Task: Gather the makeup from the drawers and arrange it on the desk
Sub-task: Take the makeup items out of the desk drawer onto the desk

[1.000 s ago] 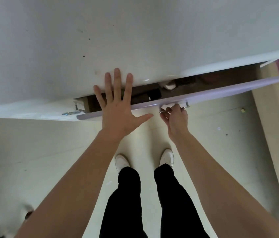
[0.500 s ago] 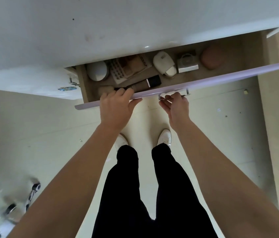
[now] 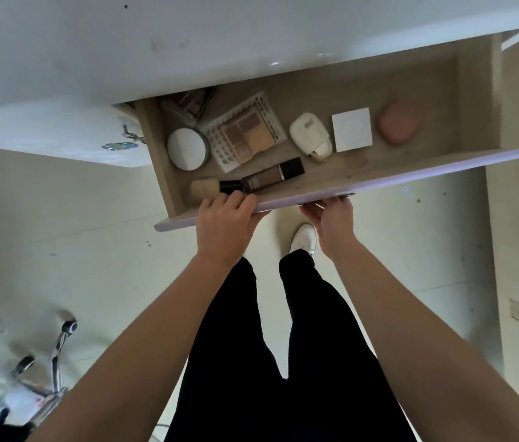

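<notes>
A: Hands, quick?

B: Left hand (image 3: pixel 224 220) is gripping the drawer front (image 3: pixel 395 173), fingers curling over its top edge and thumb going underneath. Right hand (image 3: pixel 331 218) is reaching up to the handle (image 3: pixel 345 195) below that same lilac front. Its fingers are curling round the handle, with the tips hiding behind the lip.

A: Where's the makeup sitting?

B: All of it is lying inside the open drawer (image 3: pixel 159 154), which is sticking out from under the white desk (image 3: pixel 188 43). On the left, a round white compact (image 3: pixel 187 149) is pressing against an eyeshadow palette (image 3: pixel 247 132). A clear-lidded palette (image 3: pixel 188 102) is tucking half under the desk edge behind them. Along the front, a foundation bottle (image 3: pixel 270 177) is lying on its side with its black cap pointing right. A beige-bristled brush (image 3: pixel 204 188) is lying just left of it. The left fingertips are sitting right by both, but I can't tell if they're touching. Going right, there's a white oval case (image 3: pixel 310 135), a white square box (image 3: pixel 351 129) and a pink oval pod (image 3: pixel 398 122), each apart.

A: Any text?

B: The eyeshadow palette's edge is showing capital letters, reading like XOYO or XOXO, too blurry to settle. The bottle is carrying small pale print I can't read.

A: Anything else?

B: A chrome chair base (image 3: pixel 57 346) is showing bottom left. Black trousers (image 3: pixel 251 346) are filling the middle, and one white shoe (image 3: pixel 304 239) is peeking out below the drawer.
</notes>
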`<state>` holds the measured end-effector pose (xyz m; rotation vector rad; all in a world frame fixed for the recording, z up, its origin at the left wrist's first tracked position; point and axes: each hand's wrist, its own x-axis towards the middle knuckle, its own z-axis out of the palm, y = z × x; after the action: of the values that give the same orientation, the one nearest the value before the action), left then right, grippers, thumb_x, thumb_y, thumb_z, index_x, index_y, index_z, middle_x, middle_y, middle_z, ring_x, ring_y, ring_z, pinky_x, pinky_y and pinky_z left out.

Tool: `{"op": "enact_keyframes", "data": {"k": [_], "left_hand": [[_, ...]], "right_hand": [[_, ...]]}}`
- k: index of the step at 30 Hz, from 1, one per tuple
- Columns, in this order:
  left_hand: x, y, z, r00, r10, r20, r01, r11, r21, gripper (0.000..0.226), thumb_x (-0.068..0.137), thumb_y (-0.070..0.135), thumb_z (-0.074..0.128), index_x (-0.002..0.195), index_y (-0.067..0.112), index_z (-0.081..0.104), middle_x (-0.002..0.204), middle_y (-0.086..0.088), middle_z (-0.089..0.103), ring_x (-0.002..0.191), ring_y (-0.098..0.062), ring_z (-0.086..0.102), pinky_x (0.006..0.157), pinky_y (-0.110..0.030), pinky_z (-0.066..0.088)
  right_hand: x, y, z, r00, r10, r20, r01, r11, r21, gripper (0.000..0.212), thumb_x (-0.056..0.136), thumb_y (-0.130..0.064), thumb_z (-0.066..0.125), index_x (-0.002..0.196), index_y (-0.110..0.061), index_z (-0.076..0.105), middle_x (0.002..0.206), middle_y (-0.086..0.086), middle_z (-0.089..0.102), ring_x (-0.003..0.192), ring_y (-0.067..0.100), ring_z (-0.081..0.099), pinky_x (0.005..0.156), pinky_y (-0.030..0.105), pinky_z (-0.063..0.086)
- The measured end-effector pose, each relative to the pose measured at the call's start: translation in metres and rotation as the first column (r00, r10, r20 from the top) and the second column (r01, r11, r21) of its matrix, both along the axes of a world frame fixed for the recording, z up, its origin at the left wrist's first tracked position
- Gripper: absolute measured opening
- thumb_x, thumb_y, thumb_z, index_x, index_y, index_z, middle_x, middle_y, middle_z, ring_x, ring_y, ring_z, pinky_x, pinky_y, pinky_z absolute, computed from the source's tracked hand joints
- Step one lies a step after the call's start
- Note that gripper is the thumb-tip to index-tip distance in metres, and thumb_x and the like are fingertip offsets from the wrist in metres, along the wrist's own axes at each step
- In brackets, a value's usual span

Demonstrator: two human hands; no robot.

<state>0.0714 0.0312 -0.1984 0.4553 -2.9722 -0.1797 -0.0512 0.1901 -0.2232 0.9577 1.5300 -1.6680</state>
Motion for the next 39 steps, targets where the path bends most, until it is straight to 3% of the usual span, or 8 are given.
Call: {"op": "enact_keyframes", "data": {"k": [7,11,14,16,19,22,26,39], "left_hand": [[0.001,-0.001,0.002,0.999,0.019,0.051,-0.024,0.995,0.101,0.044,0.097,0.057,0.049,0.086,0.019,0.067,0.076,0.0,0.063,0.065,-0.022,0.057,0.058,-0.034,0.041],[0.001,-0.008,0.019,0.994,0.108,0.026,-0.109,0.909,0.401,0.05,0.101,0.05,0.036,0.102,0.013,0.069,0.102,-0.004,0.067,0.09,-0.023,0.062,0.074,-0.039,0.05],[-0.002,-0.034,0.026,0.971,0.236,-0.027,-0.204,0.886,0.416,0.032,0.098,0.033,0.049,0.108,0.008,0.066,0.116,-0.011,0.063,0.101,-0.028,0.058,0.083,-0.042,0.05],[-0.007,-0.06,0.024,0.961,0.276,0.007,-0.261,0.9,0.349,0.03,0.09,0.024,0.058,0.115,0.006,0.061,0.124,-0.016,0.057,0.105,-0.035,0.056,0.082,-0.043,0.049],[-0.018,-0.094,0.02,0.954,0.24,0.182,-0.277,0.937,0.215,0.048,0.084,0.023,0.059,0.128,0.007,0.05,0.134,-0.023,0.047,0.112,-0.043,0.048,0.083,-0.049,0.047],[-0.027,-0.113,0.015,0.932,0.154,0.328,-0.216,0.963,0.161,0.064,0.082,0.025,0.062,0.139,0.008,0.041,0.138,-0.024,0.042,0.121,-0.044,0.042,0.088,-0.052,0.046],[-0.033,-0.123,0.007,0.874,0.082,0.478,-0.143,0.985,0.093,0.078,0.08,0.034,0.068,0.145,0.01,0.034,0.139,-0.022,0.044,0.121,-0.042,0.044,0.091,-0.048,0.038],[-0.032,-0.128,-0.004,0.914,0.079,0.398,-0.112,0.992,0.061,0.065,0.058,0.03,0.076,0.117,0.013,0.057,0.104,-0.017,0.062,0.09,-0.038,0.058,0.073,-0.041,0.041]], "right_hand": [[-0.009,0.007,0.003,0.985,0.152,0.082,-0.163,0.973,0.16,0.044,0.094,-0.005,0.041,0.138,-0.005,0.046,0.112,0.01,0.065,0.089,0.02,0.067,0.071,0.029,0.056],[-0.032,0.018,0.041,0.987,-0.008,-0.159,0.094,0.836,0.54,0.055,0.093,-0.007,0.04,0.147,-0.018,0.037,0.128,0.005,0.052,0.107,0.02,0.053,0.088,0.026,0.042],[-0.034,0.01,0.087,0.816,0.263,-0.515,0.21,0.696,0.687,0.055,0.09,-0.008,0.047,0.144,-0.01,0.038,0.14,0.006,0.038,0.123,0.015,0.04,0.097,0.012,0.034],[-0.032,-0.005,0.097,0.598,0.512,-0.617,0.237,0.622,0.746,0.056,0.085,-0.012,0.055,0.14,-0.008,0.044,0.145,0.012,0.036,0.131,0.018,0.036,0.112,0.03,0.03],[-0.039,-0.043,0.086,0.371,0.789,-0.49,-0.052,0.544,0.837,0.051,0.087,-0.022,0.061,0.136,-0.008,0.05,0.147,0.017,0.037,0.137,0.031,0.035,0.114,0.049,0.029],[-0.044,-0.083,0.065,0.138,0.974,-0.178,-0.426,0.221,0.877,0.068,0.089,-0.038,0.063,0.146,-0.011,0.038,0.153,0.024,0.028,0.142,0.041,0.025,0.113,0.055,0.03],[-0.045,-0.128,0.039,-0.075,0.996,-0.055,-0.464,0.014,0.886,0.088,0.083,-0.053,0.065,0.152,-0.014,0.025,0.153,0.025,0.026,0.139,0.045,0.028,0.106,0.058,0.036],[-0.067,-0.134,0.011,-0.112,0.994,-0.014,-0.52,-0.047,0.853,0.095,0.069,-0.04,0.077,0.149,-0.018,0.031,0.138,0.021,0.044,0.114,0.044,0.053,0.091,0.047,0.051]]}}
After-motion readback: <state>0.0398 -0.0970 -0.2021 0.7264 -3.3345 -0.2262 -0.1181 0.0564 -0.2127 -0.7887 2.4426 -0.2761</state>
